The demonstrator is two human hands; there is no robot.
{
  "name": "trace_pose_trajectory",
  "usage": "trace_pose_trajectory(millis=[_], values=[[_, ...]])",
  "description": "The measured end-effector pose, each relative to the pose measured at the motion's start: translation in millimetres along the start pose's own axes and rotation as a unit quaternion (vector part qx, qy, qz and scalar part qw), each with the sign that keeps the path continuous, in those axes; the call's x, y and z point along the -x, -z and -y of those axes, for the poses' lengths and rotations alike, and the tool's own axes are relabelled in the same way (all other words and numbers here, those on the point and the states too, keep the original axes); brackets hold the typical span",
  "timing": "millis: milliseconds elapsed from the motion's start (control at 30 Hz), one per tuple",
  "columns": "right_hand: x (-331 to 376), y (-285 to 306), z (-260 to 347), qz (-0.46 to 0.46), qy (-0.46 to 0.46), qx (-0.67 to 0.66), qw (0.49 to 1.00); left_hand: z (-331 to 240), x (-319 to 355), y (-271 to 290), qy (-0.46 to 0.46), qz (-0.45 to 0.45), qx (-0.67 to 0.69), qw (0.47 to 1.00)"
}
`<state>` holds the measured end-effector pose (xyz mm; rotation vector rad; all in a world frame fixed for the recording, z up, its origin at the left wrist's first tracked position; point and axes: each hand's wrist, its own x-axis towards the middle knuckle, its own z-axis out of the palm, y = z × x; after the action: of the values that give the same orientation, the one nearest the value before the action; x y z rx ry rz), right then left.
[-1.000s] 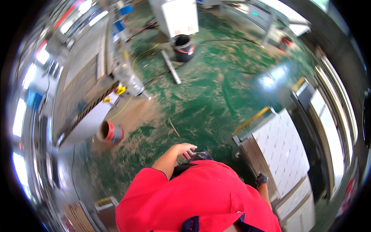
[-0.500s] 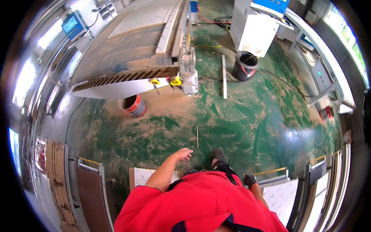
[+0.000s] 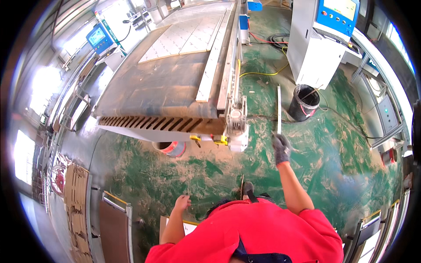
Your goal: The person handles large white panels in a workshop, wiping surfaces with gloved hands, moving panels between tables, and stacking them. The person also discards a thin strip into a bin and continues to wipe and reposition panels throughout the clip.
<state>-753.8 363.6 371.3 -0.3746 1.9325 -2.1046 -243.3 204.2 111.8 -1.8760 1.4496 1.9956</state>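
Right of the machine table [image 3: 169, 83], the person's gloved right hand [image 3: 281, 148] reaches toward the near end of a white strip [image 3: 279, 105] on the green floor [image 3: 219, 171]; whether it grips anything cannot be told. The bare left hand [image 3: 182, 202] hangs before the table, fingers loosely bent with nothing visible in them. A black bucket [image 3: 302, 105] stands right of the table, beyond the strip.

Red short-sleeved shirt [image 3: 280, 232] worn, trimmed by a navy collar [image 3: 263, 257], right hand [image 3: 281, 147] covered by a dark grey glove [image 3: 283, 154], left hand [image 3: 183, 202] uncovered, one foot clad in a greyish shoe [image 3: 248, 187].
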Motion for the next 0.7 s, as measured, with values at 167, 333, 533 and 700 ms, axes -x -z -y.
trace_pose_trajectory(millis=[167,333,533,700], values=[[-18.4,-210.9,79.7,0.234,0.183,0.179,0.938,35.8,-7.4,33.2,0.113,-0.001,0.067,0.991],[-44.4,-341.0,25.8,0.208,0.237,0.47,0.824,4.4,-35.4,65.7,0.118,0.013,0.13,0.984],[-99.1,-423.5,-24.2,0.138,0.158,0.676,0.706,-74.1,-101.1,132.4,0.032,-0.012,0.141,0.989],[-105.0,-443.5,-45.7,0.013,0.158,0.696,0.7,-167.6,-144.7,158.9,-0.063,0.021,0.133,0.989]])
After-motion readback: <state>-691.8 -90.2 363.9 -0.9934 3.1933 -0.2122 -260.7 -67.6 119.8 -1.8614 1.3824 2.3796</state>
